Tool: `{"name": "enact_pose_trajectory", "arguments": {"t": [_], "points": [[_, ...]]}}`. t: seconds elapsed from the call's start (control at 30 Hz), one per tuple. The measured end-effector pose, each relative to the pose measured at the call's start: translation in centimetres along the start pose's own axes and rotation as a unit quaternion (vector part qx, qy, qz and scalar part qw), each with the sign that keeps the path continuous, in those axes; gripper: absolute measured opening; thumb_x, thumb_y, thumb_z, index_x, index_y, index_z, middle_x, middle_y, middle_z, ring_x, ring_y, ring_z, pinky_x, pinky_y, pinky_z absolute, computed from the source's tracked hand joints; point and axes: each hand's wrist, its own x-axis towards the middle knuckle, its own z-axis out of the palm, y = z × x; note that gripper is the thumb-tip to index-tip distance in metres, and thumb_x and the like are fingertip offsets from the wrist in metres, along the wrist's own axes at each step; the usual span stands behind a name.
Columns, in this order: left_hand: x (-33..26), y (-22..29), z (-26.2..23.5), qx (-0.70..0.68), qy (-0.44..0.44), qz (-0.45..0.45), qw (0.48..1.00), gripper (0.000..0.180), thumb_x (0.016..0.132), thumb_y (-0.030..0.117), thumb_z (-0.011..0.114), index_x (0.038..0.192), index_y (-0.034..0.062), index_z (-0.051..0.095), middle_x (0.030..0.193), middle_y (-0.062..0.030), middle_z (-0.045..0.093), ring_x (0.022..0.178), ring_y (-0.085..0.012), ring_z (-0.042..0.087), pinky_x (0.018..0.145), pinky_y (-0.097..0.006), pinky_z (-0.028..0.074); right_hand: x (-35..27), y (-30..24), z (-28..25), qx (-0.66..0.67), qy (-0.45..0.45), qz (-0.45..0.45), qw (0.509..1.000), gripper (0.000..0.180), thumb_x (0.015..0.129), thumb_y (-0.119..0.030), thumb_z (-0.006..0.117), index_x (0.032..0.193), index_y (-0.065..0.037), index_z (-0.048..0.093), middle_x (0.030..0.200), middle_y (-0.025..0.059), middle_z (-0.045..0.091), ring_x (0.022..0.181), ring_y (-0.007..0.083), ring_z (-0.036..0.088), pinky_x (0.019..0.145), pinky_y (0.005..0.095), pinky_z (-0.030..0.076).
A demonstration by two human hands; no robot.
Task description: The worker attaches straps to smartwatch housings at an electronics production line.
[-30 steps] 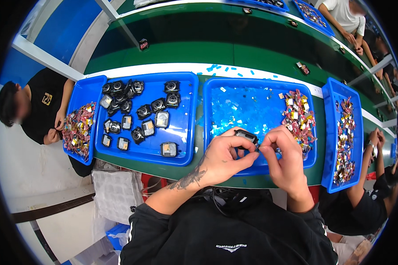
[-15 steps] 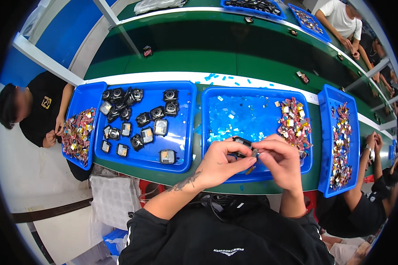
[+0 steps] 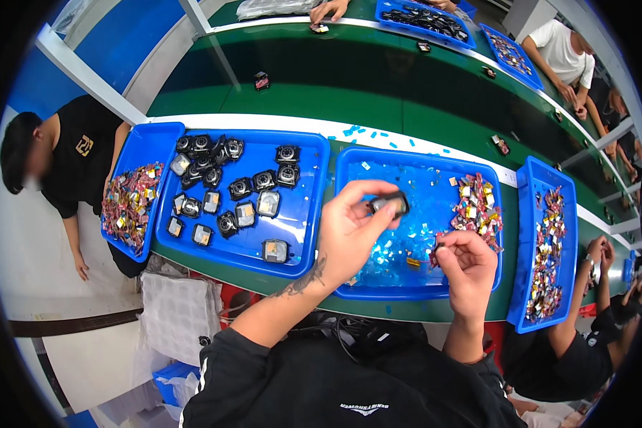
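Note:
My left hand (image 3: 351,232) is closed on a black watch case (image 3: 391,205), lifted over a blue tray (image 3: 414,154). Between the thumb and fingers of my right hand (image 3: 468,269) is a small reddish circuit board (image 3: 437,251), partly covered by the fingertips. The two hands are apart. Beyond my right hand, a heap of red, white and yellow small circuit boards (image 3: 478,207) lies in the tray's right side. Blue film scraps (image 3: 385,250) and a small yellow piece (image 3: 412,262) lie on its bottom.
To the left, a blue tray (image 3: 319,200) holds several black watch cases (image 3: 204,170). Narrower trays of circuit boards stand at the far left (image 3: 111,246) and right (image 3: 518,285). A green conveyor (image 3: 321,78) carrying scattered parts runs behind. Co-workers sit on both sides and across.
My hands have separated; the watch case rose in my left hand, and my right hand moved away holding the circuit board. The left co-worker's hand dropped. Another person's hand appeared at the conveyor's far edge.

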Motion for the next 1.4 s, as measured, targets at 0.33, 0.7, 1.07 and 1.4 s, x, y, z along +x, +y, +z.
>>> {"name": "enact_pose_trajectory", "arguments": {"t": [0.33, 0.7, 1.07, 1.4], "points": [[-1.4, -1.7, 2.9, -0.108, -0.008, -0.071, 0.992, 0.036, 0.091, 0.005, 0.064, 0.123, -0.0070, 0.054, 0.109, -0.0150, 0.067, 0.094, -0.0114, 0.064, 0.078, -0.023, 0.051, 1.6, -0.4, 2.5, -0.276, 0.098, -0.120, 0.949, 0.013, 0.078, 0.004, 0.073, 0.090, 0.001, 0.069, 0.066, 0.0000, 0.056, 0.053, 0.0036, 0.037, 0.048, 0.0213, 0.028], [-2.3, -1.8, 1.7, -0.072, -0.070, -0.079, 0.992, 0.037, 0.097, 0.004, 0.055, 0.131, -0.0086, 0.051, 0.122, -0.0162, 0.062, 0.108, -0.0178, 0.062, 0.091, -0.031, 0.054, 2.0, -1.7, 3.0, -0.345, 0.049, -0.118, 0.930, 0.012, 0.075, 0.002, 0.075, 0.083, -0.004, 0.069, 0.066, 0.0040, 0.059, 0.049, 0.0105, 0.041, 0.046, 0.0269, 0.032], [-2.7, -2.1, 1.5, -0.042, -0.087, -0.059, 0.994, 0.037, 0.097, 0.003, 0.055, 0.132, -0.0075, 0.051, 0.117, -0.0126, 0.065, 0.104, -0.0122, 0.061, 0.089, -0.025, 0.052, 2.3, -2.4, 3.3, -0.387, 0.039, -0.135, 0.912, 0.014, 0.071, 0.000, 0.076, 0.074, -0.005, 0.064, 0.063, 0.0026, 0.057, 0.051, 0.0164, 0.043, 0.053, 0.0315, 0.037], [-3.1, -3.2, 2.1, -0.149, -0.049, -0.119, 0.980, 0.034, 0.098, 0.006, 0.054, 0.130, -0.0060, 0.051, 0.118, -0.0134, 0.064, 0.104, -0.0169, 0.064, 0.088, -0.031, 0.055, 3.0, -0.8, 1.9, -0.271, 0.017, -0.090, 0.958, 0.024, 0.071, 0.004, 0.073, 0.081, -0.003, 0.053, 0.079, 0.0058, 0.052, 0.071, 0.0154, 0.050, 0.065, 0.0288, 0.042]]}}
